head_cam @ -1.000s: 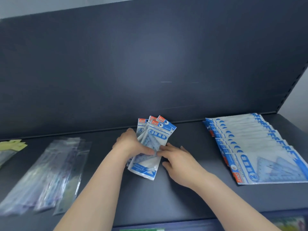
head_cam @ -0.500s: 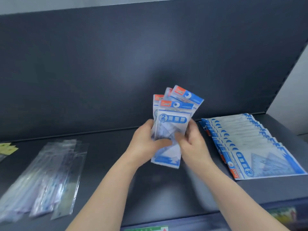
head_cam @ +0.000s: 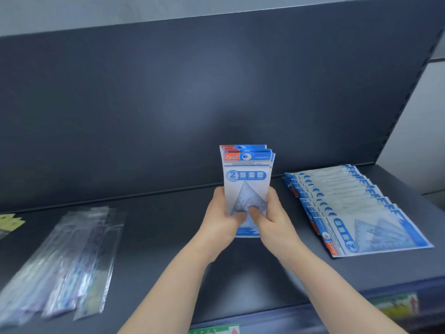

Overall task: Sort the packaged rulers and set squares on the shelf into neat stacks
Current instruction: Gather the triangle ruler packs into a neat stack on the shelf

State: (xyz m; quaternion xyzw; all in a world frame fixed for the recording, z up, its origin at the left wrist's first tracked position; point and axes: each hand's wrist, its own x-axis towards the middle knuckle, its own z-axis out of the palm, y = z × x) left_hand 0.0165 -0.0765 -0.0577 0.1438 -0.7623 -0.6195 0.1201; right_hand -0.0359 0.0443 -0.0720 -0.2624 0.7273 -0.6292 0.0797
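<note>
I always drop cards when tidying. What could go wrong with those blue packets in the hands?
The left hand and right hand grip the set-square packets only near the bottom, so the bundle could fan out or slip onto the shelf. Putting them down carelessly might knock the overlapping row crooked.

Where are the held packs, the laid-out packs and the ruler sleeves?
held packs [head_cam: 246,179]: head view, front pack's label.
laid-out packs [head_cam: 349,206]: head view, middle of row.
ruler sleeves [head_cam: 72,261]: head view, middle of pile.

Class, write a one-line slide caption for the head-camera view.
The left hand and right hand grip an upright bundle of set-square packs above the shelf, ruler sleeves left, a fanned row of packs right.
</note>
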